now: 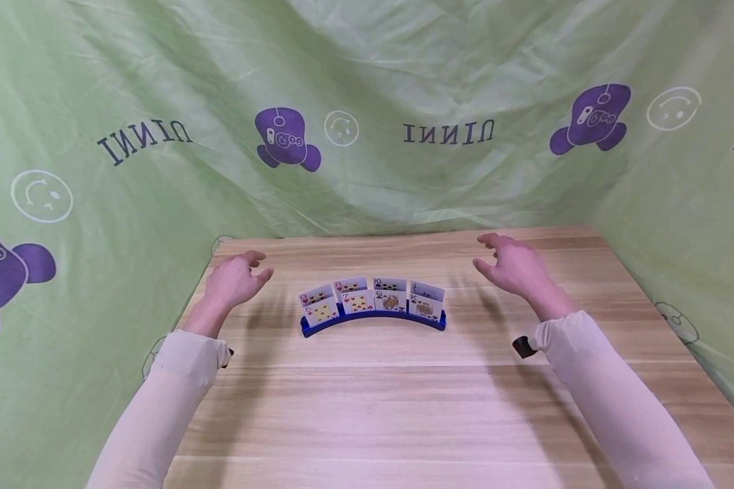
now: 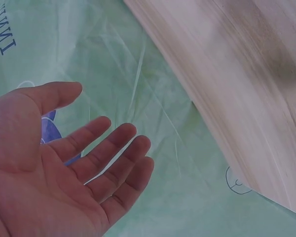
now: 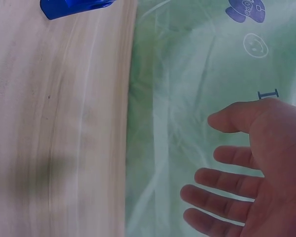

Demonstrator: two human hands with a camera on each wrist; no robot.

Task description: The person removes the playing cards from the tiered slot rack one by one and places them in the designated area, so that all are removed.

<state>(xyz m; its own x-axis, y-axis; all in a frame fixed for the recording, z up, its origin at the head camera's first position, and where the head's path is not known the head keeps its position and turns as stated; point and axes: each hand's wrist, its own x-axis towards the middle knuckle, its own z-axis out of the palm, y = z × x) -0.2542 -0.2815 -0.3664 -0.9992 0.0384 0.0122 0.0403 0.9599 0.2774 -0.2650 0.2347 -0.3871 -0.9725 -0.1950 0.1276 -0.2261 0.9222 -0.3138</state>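
Observation:
A curved blue card holder stands on the wooden table, and one end of it shows at the top of the right wrist view. Several playing cards stand upright in it in two rows, faces toward me; a 5, a 7, a Q and a K are in front. To the left of the holder, my left hand hovers above the table with relaxed, empty fingers. My right hand is raised to the right of the holder, also holding nothing, its fingers loosely extended and spread.
Around the wooden table hangs a green printed cloth at the back and both sides. Black bands sit at both sleeve cuffs; the right one is plainer to see.

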